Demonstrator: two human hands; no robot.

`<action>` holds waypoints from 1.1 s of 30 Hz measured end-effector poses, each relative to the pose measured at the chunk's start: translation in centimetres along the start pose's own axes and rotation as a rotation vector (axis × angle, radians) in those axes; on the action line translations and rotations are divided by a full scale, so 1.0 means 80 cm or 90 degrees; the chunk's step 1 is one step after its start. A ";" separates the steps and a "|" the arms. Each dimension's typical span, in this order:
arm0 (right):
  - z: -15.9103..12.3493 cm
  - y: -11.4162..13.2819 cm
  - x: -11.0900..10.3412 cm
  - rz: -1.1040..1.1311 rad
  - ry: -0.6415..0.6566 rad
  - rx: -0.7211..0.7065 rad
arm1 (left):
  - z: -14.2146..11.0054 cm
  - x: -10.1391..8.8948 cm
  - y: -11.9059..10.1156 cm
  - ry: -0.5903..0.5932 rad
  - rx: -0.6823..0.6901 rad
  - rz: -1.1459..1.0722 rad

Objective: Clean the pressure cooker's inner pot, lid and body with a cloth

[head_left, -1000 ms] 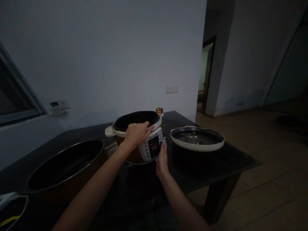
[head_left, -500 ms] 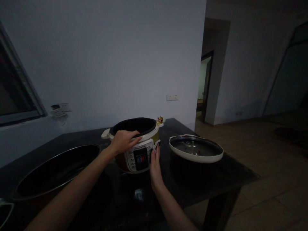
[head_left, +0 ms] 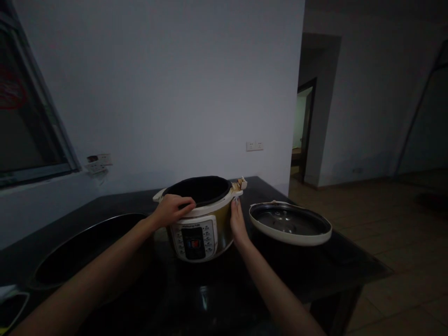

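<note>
An electric pressure cooker (head_left: 224,224) without its lid stands on the dark table, its control panel (head_left: 192,240) facing me and slightly left. My left hand (head_left: 171,210) is closed over the front-left of its pale rim, fingers at the edge of the dark inner pot (head_left: 205,189). Against the cooker's right side, below the white hinge bracket (head_left: 240,185), lies my right hand (head_left: 238,224) with fingers stretched upward. A small pale thing shows at its fingertips; its kind is too dim to tell. To the right rests the upturned round lid (head_left: 290,224).
A large dark basin (head_left: 87,247) stands at the left, partly behind my left forearm. An object with a pale edge (head_left: 14,298) sits at the lower left. The black table (head_left: 210,298) meets the wall behind; its right edge drops to a tiled floor (head_left: 402,233).
The cooker has turned, its control panel swinging leftward. My right hand has moved from beside the panel to the cooker's right side. My left hand stays on the rim. The view has shifted slightly.
</note>
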State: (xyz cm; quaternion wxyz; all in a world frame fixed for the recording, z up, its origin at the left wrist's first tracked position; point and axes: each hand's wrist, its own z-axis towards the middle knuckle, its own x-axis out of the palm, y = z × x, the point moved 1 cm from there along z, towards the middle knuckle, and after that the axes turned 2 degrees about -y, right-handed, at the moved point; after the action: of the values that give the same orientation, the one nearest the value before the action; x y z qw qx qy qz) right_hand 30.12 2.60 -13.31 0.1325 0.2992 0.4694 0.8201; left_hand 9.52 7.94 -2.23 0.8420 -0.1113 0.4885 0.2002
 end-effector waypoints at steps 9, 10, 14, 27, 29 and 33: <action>-0.015 0.007 0.007 -0.046 0.030 -0.072 | -0.010 -0.011 0.011 0.014 0.013 -0.053; -0.027 0.005 0.013 -0.073 0.005 -0.076 | -0.010 -0.012 0.011 0.024 0.021 -0.044; -0.086 0.004 0.039 -0.210 -0.037 -0.109 | -0.009 -0.016 0.005 0.070 0.043 0.043; -0.139 0.004 0.056 -0.130 0.022 -0.078 | 0.046 0.014 -0.117 0.042 -0.193 0.253; -0.112 0.000 0.044 -0.089 -0.038 -0.073 | 0.052 0.020 -0.121 0.028 -0.202 0.274; -0.048 -0.010 0.020 0.038 -0.080 -0.007 | 0.052 0.023 -0.115 0.020 -0.183 0.286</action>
State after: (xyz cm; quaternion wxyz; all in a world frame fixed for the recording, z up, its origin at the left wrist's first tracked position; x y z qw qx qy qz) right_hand 26.47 1.16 -14.90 0.1387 0.3633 0.4465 0.8059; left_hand 17.68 1.68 -1.84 0.7442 -0.1215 0.4809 0.4474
